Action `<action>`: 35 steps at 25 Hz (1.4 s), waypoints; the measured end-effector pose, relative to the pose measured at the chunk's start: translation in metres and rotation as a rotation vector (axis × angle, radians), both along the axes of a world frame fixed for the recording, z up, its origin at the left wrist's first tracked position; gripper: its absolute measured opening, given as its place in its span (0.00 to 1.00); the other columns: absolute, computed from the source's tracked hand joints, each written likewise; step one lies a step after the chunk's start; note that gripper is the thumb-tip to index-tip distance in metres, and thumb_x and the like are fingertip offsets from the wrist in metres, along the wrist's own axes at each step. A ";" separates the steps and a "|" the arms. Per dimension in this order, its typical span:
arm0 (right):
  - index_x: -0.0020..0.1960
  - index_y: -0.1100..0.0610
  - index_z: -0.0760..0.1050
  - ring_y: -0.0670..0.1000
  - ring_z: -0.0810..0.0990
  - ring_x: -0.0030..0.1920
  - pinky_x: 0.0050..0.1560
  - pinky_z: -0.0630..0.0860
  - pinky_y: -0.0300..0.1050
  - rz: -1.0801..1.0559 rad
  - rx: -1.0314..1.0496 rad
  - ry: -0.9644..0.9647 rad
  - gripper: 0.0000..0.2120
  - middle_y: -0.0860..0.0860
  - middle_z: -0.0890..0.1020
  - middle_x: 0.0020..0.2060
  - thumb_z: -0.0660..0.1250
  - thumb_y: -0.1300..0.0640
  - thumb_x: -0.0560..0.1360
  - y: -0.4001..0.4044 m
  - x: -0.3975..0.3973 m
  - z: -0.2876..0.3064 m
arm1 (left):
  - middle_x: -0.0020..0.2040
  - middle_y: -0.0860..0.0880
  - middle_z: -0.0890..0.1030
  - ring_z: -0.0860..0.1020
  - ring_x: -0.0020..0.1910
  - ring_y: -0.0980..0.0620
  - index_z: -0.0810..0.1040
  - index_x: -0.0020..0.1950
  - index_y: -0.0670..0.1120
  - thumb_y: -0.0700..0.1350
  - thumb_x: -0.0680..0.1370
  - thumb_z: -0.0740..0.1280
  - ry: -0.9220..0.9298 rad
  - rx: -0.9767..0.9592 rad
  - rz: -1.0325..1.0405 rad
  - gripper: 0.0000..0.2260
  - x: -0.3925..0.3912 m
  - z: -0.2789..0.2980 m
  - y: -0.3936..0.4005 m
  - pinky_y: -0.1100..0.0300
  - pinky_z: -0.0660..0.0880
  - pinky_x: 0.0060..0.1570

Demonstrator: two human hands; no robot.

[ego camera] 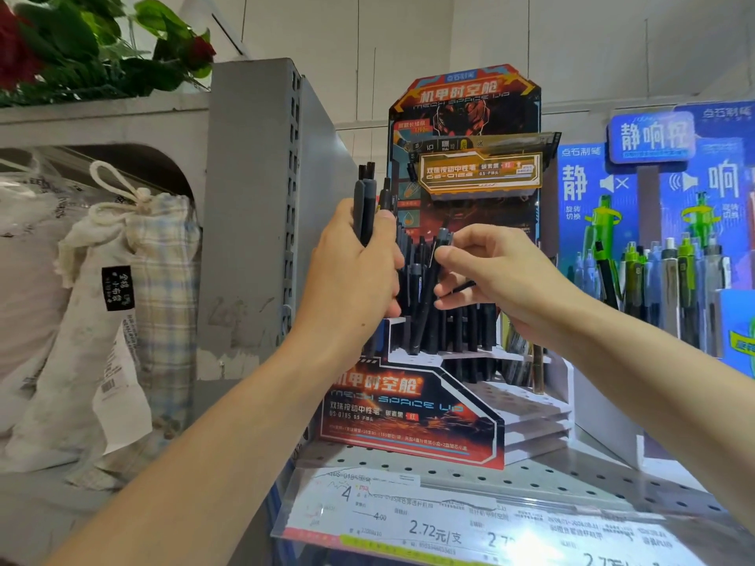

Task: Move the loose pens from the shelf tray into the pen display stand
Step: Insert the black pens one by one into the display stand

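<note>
Left hand [351, 275] grip clenched round pen bundle [366, 206]; right hand [502, 279] pinching single pen [429, 288] above display stand [412, 414].

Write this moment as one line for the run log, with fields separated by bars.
left hand: holds bundle of pens | right hand: pinches one pen over display stand | step: placing pens

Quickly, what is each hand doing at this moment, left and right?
Left hand: grips a bundle of dark plastic pens, upright.
Right hand: pinches one dark pen over the red cardboard pen display stand.
</note>
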State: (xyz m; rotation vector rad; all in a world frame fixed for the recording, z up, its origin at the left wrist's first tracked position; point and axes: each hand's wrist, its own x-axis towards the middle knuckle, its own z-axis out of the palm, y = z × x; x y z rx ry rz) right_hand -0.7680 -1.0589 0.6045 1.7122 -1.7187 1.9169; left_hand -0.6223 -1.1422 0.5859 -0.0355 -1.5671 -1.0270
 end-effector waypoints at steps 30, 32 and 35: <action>0.44 0.61 0.80 0.52 0.85 0.30 0.29 0.82 0.43 -0.281 0.252 0.341 0.10 0.54 0.86 0.32 0.71 0.55 0.79 0.001 0.013 0.001 | 0.32 0.53 0.78 0.72 0.26 0.55 0.73 0.55 0.55 0.49 0.85 0.59 -0.049 -0.065 0.002 0.04 0.004 -0.006 0.003 0.62 0.71 0.25; 0.44 0.61 0.80 0.52 0.85 0.29 0.29 0.81 0.43 -0.274 0.270 0.330 0.10 0.54 0.86 0.31 0.70 0.55 0.80 0.001 0.013 0.002 | 0.32 0.52 0.78 0.72 0.25 0.55 0.73 0.57 0.57 0.51 0.85 0.59 -0.056 -0.094 0.023 0.04 0.006 -0.007 0.003 0.62 0.71 0.25; 0.44 0.61 0.79 0.52 0.85 0.29 0.30 0.81 0.44 -0.235 0.290 0.288 0.10 0.55 0.86 0.32 0.70 0.55 0.80 0.003 0.013 0.003 | 0.33 0.52 0.78 0.72 0.29 0.56 0.73 0.55 0.58 0.53 0.84 0.59 -0.070 -0.114 0.090 0.04 0.008 -0.008 0.002 0.59 0.68 0.33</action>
